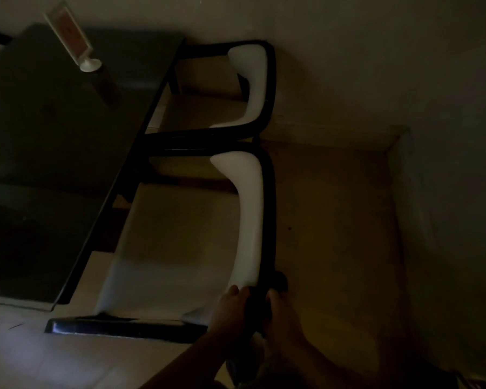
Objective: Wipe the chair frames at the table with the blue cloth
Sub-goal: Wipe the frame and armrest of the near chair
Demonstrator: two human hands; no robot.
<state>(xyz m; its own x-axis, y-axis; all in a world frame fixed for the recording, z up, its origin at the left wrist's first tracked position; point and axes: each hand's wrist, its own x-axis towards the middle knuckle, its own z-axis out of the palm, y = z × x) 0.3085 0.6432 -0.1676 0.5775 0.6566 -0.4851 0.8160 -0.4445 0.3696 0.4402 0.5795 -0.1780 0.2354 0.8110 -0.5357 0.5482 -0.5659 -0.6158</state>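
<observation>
At the near corner of the closer chair [180, 248], both hands meet on the black frame [268, 209]. Very dim shot. Left hand [227, 310] wraps the frame just under the white backrest [250, 220], fingers curled round it. Right hand [281, 318] closes its grip on a dark bunched lump at the same corner, likely the cloth [278, 282]; colour cannot be told in this light. Cloth touches the frame rail. Frame's long axis runs away from the hands, up the picture along the backrest edge toward the second chair [236, 88], whose frame touches or nearly touches the first. So the unwiped run lies straight ahead of the right hand; that hand is the nearer one for the stroke, left looks like a steadying hold. Dark surface [54, 136] sits to the left with a small card stand [76, 40] on it, well apart from the hands. Judgement: early in the job, first chair's back rail in hand, far chair not yet reached.
</observation>
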